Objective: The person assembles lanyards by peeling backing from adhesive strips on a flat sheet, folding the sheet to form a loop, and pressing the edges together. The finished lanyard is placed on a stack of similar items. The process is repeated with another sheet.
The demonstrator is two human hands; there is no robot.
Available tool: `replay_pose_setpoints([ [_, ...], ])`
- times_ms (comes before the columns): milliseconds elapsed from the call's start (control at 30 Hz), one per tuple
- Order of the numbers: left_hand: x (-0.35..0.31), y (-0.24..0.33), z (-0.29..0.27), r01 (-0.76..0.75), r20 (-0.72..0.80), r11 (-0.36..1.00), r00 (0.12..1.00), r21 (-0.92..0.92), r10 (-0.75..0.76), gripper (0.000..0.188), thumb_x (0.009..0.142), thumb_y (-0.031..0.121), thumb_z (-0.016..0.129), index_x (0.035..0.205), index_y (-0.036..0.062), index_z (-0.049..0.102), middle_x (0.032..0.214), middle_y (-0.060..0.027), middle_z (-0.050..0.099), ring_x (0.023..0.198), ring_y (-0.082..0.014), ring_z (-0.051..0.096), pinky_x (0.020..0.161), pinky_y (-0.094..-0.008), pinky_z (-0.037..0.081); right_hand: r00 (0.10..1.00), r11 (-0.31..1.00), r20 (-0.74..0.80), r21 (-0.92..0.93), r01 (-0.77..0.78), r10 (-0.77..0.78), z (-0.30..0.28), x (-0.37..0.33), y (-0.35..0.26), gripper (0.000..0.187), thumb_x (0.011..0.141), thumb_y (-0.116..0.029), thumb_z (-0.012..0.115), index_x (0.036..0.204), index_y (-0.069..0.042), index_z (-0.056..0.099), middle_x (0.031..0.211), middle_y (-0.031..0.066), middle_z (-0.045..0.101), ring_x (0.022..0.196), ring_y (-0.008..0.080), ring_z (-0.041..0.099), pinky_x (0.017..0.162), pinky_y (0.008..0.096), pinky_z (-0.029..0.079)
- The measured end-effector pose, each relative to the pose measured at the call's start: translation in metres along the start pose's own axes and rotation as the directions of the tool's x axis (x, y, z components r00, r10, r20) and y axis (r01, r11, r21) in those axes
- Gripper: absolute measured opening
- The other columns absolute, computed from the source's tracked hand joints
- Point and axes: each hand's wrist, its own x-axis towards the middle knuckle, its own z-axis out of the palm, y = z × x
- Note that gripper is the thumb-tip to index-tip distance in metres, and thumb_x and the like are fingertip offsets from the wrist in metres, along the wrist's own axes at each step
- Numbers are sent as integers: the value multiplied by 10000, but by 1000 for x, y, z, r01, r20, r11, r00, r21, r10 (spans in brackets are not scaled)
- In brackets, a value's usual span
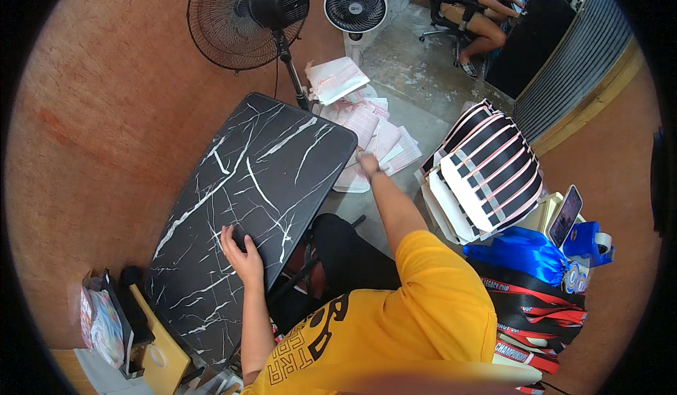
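Note:
My left hand (242, 255) rests on the black table (264, 159) with white marble-like veins, its fingers apart and nothing in them. At the table's far right corner, my right arm reaches forward. Motion smears my right hand (367, 163), so its fingers cannot be made out. Just beyond it, a loose pile of white papers with pink print (384, 141) spreads over the floor. Above that pile, one tilted sheaf of papers (338, 79) has blurred edges; whether it touches the pile I cannot tell.
Two fans, a black pedestal fan (278, 6) and a white fan (355, 5), stand beyond the table. To the right are a black-and-white striped stack (486, 173), a phone (565, 215), blue ribbons (518, 250) and red-black lanyards (536, 303). A seated person (483, 14) works farther off.

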Motion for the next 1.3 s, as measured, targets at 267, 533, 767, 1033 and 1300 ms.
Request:
replay_pose_setpoints([
  [267,0,4,1,-131,158,984,981,120,111,322,870,106,586,1182,26,600,1320,-193,550,1303,-405,428,1108,-487,293,687,825,457,-291,-485,565,4,-304,135,369,940,-302,492,1205,-74,611,1226,181,603,1136,348,577,969,457,461],
  [533,0,1,1,-144,161,984,979,103,127,317,881,102,569,1188,25,590,1310,-200,551,1288,-407,428,1104,-489,295,758,897,516,-390,-208,400,-14,-227,120,330,873,-191,525,1138,-81,688,1176,211,650,1132,361,611,960,436,495],
  [767,1,-3,1,-147,179,986,975,79,131,352,894,116,571,1232,20,576,1320,-191,557,1299,-400,430,1106,-484,297,967,965,-239,222,139,-84,-154,-206,-60,178,831,-145,623,988,-69,659,1034,169,630,1017,385,579,868,446,468],
  [1033,0,-9,0,-142,171,990,975,1,140,373,872,107,601,1236,26,578,1313,-185,561,1301,-393,429,1107,-479,296,746,798,-663,-477,-367,-53,-325,-231,-92,612,815,-98,593,1408,-187,472,1578,162,234,1430,416,240,1074,716,161],
  [1300,-1,-16,1,-220,163,975,961,-27,222,361,864,91,600,1219,27,587,1289,-176,569,1281,-383,442,1091,-481,304,805,915,-582,-256,-311,111,-349,-244,-73,434,888,-67,503,1319,-25,520,1264,273,550,1119,456,567,918,478,491],
])
